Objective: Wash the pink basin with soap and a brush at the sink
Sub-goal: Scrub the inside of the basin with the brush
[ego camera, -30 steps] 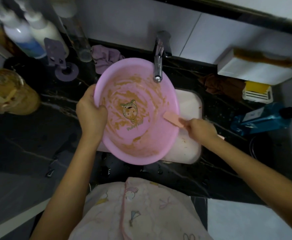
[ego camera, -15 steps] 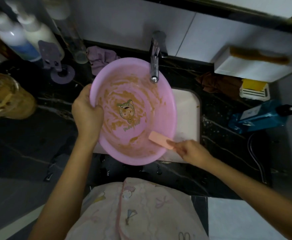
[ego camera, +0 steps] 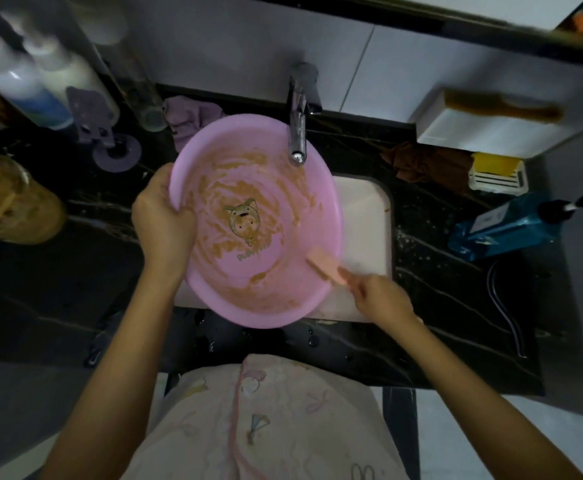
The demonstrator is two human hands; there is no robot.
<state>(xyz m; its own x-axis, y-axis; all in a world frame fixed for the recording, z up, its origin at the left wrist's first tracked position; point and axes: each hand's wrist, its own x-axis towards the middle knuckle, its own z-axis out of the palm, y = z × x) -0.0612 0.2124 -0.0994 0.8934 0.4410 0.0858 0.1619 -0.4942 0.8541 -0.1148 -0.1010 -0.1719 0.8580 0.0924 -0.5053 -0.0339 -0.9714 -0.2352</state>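
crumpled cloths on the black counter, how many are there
2: a crumpled purple cloth behind the far left rim of the pink plastic basin, and a crumpled brown cloth right of the metal faucet. The basin may hide others.

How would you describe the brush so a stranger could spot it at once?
Find the white sink; a pink basin is held over it. At the basin's right rim the right hand holds a small flat brush. It is peach-orange, unlike the pink basin.

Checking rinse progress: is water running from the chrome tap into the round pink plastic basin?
No, no stream falls from the chrome tap over the pink basin.
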